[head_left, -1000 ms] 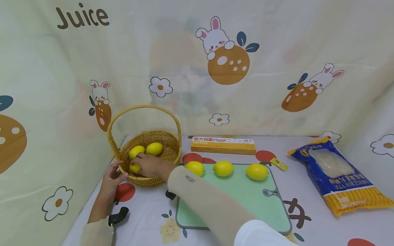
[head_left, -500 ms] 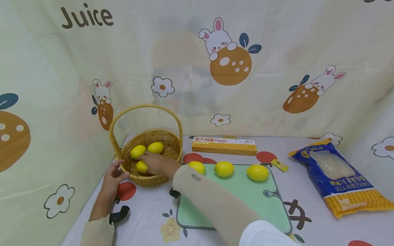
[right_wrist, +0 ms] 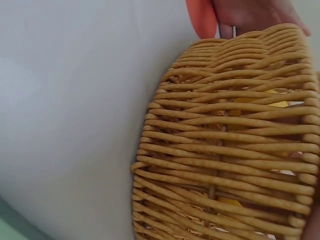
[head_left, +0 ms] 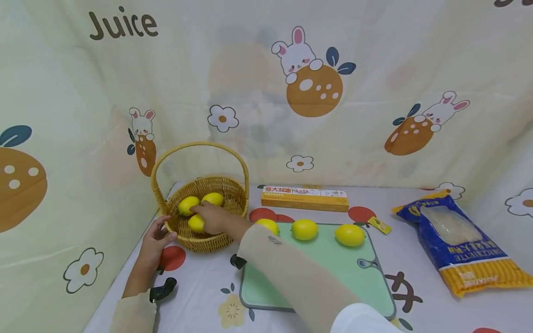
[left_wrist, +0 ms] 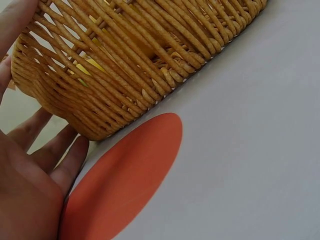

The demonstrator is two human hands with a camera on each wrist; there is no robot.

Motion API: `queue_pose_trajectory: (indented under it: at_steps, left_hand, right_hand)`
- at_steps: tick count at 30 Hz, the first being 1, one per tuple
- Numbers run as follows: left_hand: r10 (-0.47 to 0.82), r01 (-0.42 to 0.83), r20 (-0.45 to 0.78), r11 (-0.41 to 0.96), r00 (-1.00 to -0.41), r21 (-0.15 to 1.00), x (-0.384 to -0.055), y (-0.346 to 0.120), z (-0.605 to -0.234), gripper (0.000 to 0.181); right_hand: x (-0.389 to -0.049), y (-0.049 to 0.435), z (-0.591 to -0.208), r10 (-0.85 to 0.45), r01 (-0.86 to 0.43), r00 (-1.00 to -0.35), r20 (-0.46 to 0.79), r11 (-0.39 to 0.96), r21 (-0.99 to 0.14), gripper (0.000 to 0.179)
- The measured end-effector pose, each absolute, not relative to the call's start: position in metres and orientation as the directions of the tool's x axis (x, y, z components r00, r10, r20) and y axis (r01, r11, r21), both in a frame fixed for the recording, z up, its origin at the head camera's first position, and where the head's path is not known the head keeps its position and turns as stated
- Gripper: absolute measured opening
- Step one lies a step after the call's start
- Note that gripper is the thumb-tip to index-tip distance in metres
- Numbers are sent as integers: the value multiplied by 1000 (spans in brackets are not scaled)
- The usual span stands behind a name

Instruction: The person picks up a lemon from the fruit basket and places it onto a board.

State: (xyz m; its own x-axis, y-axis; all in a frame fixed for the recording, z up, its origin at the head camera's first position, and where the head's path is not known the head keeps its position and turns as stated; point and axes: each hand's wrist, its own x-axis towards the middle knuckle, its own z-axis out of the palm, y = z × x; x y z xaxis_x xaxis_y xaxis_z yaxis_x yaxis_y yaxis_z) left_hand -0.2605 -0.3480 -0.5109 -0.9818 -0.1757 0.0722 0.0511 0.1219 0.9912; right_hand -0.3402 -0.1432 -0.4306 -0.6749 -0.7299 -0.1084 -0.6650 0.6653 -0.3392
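Note:
The wicker basket [head_left: 216,243] with a tall arched handle stands at the left of the table. My left hand [head_left: 155,240] grips its left rim, thumb near the top and fingers along the outer wall in the left wrist view. Inside the basket, my right hand [head_left: 213,218] holds the nearest yellow lemon [head_left: 195,224], partly covering it. Two more lemons lie behind, a left one [head_left: 189,206] and a right one [head_left: 213,199]. In the right wrist view the woven wall [right_wrist: 225,145] hides most of the right hand.
Right of the basket lies a green cutting board [head_left: 329,273] with three lemons along its far edge, the left one [head_left: 268,226] partly behind my right sleeve. A pasta box [head_left: 305,202] lies beyond it. Farther right are a small yellow packet [head_left: 380,225] and a blue-and-yellow bag [head_left: 462,245].
My right hand and the near lemon have shifted slightly right inside the basket, and more of that lemon shows. My left hand stays at the rim. The head view has turned slightly left.

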Motion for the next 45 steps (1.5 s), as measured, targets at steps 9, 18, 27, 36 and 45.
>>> queue_pose_trajectory:
  at_steps: [9, 18, 27, 36, 45]
  left_hand:
    - [-192, 26, 44, 95, -980, 995, -260, -347, -509, 58]
    - [-195, 12, 33, 109, -980, 994, -256, -349, -508, 59]
    - [-177, 29, 48, 110, -983, 994, -258, -348, -507, 59]
    - [-182, 24, 46, 122, -982, 992, -261, -346, -510, 61]
    - [-184, 32, 57, 132, -981, 991, -259, -348, -510, 59]
  right_hand:
    - [-331, -125, -414, -744, -689, -668, -36, 636, -348, 66]
    - [-325, -101, -407, -771, -726, -636, 27, 586, -361, 63]
    - [-316, -79, -399, -775, -734, -626, 89, 546, -405, 62]
    - [-307, -55, -394, -754, -708, -647, 114, 539, -456, 62]
    - [-292, -30, -393, -722, -670, -680, 128, 541, -508, 66]
